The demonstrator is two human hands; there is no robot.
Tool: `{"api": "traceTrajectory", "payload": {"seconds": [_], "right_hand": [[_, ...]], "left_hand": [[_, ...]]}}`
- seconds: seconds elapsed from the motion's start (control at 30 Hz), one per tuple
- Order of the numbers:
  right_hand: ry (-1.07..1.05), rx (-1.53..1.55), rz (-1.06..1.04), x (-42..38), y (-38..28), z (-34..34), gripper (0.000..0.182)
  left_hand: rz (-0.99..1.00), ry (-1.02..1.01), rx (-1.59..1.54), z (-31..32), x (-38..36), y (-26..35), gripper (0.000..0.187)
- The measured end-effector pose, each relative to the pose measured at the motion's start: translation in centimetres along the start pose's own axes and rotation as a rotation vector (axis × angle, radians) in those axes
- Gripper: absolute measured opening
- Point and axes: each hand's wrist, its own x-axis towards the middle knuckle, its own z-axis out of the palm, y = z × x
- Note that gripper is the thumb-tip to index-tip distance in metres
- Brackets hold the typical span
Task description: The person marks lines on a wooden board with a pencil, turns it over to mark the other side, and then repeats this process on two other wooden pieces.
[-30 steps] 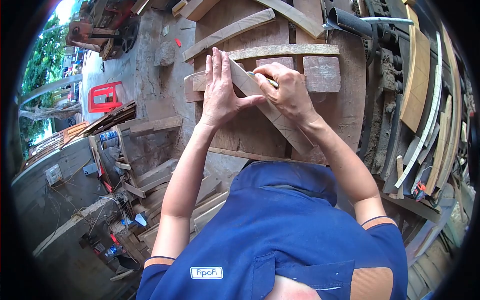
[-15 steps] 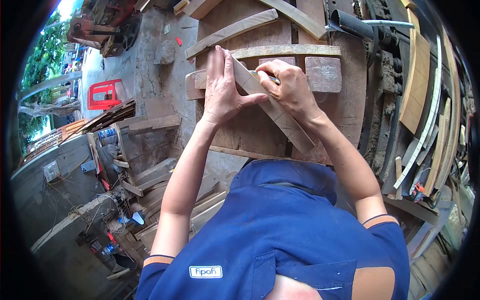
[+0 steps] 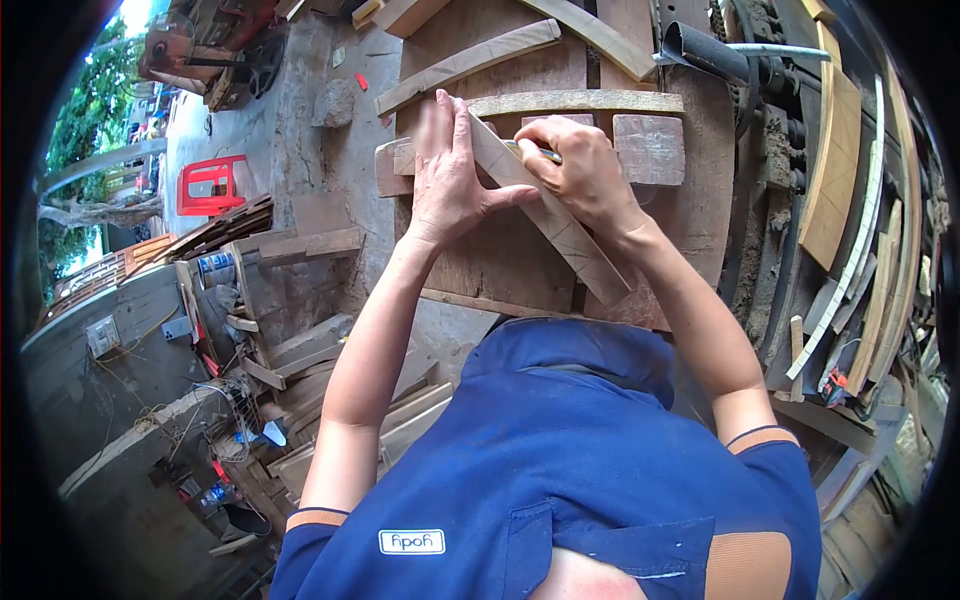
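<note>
A flat wooden strip [image 3: 580, 248] with thin pencil lines across its face lies slanted on the wooden workbench [image 3: 690, 235]. Stretched out along the strip's upper left edge is my left hand [image 3: 446, 185], its thumb reaching over the wood and its fingers straight. My right hand [image 3: 582, 172] is closed around a pencil [image 3: 549, 155], just above the strip's upper half; the fingers partly hide the pencil. Behind both hands a curved wooden piece [image 3: 590, 101] lies crosswise, near a squared wood block [image 3: 648, 150] to the right.
More cut wooden pieces [image 3: 470, 65] lie at the bench's far side, beside a rolled dark sheet [image 3: 705, 52]. Long curved strips [image 3: 832, 150] are stacked at the right. A red plastic stool [image 3: 210, 186] stands on the floor at the left, above scrap timber [image 3: 310, 245].
My right hand has shifted slightly right and down with the pencil, its fingers curled a little differently. My left hand and the strip keep their places relative to each other.
</note>
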Motion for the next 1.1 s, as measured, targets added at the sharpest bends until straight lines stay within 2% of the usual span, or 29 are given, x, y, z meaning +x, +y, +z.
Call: {"api": "traceTrajectory", "payload": {"seconds": [0.1,0.27,0.47,0.6,0.8,0.87,0.9,1.0,1.03,1.07,1.1], "right_hand": [[-0.045,-0.041,-0.020,-0.2,-0.3,-0.6,0.024],[-0.163,-0.066,0.090,-3.2,-1.5,-3.5,0.022],[-0.098,0.022,0.091,-0.7,-0.3,-1.3,0.022],[-0.026,0.001,-0.030,-0.1,0.1,-0.3,0.023],[-0.154,-0.069,0.042,-4.7,-1.3,-4.4,0.025],[-0.224,-0.082,0.110,-6.1,-1.2,-5.2,0.020],[-0.153,0.036,0.172,-6.7,-1.3,-5.0,0.022],[-0.066,-0.001,0.089,-8.1,-1.9,-5.3,0.028],[-0.107,-0.089,0.086,-8.7,-2.2,-5.2,0.040],[-0.115,-0.093,0.076,-9.2,-2.5,-4.8,0.040],[-0.124,-0.267,-0.010,-9.6,-2.6,-4.1,0.048]], "left_hand": [[-0.005,-0.007,0.008,0.1,0.0,-0.1,0.151],[-0.017,0.006,0.007,0.2,-0.1,0.0,0.152],[-0.011,-0.002,0.011,0.2,0.0,0.0,0.152],[-0.013,-0.003,0.037,0.2,0.1,0.0,0.152],[-0.034,-0.005,0.033,0.3,-0.1,0.0,0.153],[-0.041,-0.010,0.020,0.3,-0.1,0.1,0.153],[-0.051,-0.013,0.012,0.2,0.0,0.2,0.154],[-0.067,-0.036,0.027,-0.1,-0.1,0.3,0.155],[-0.068,-0.042,0.029,-0.1,-0.1,0.3,0.155],[-0.078,-0.033,0.026,0.0,-0.1,0.3,0.155],[-0.075,-0.026,0.019,0.1,-0.1,0.3,0.154]]}}
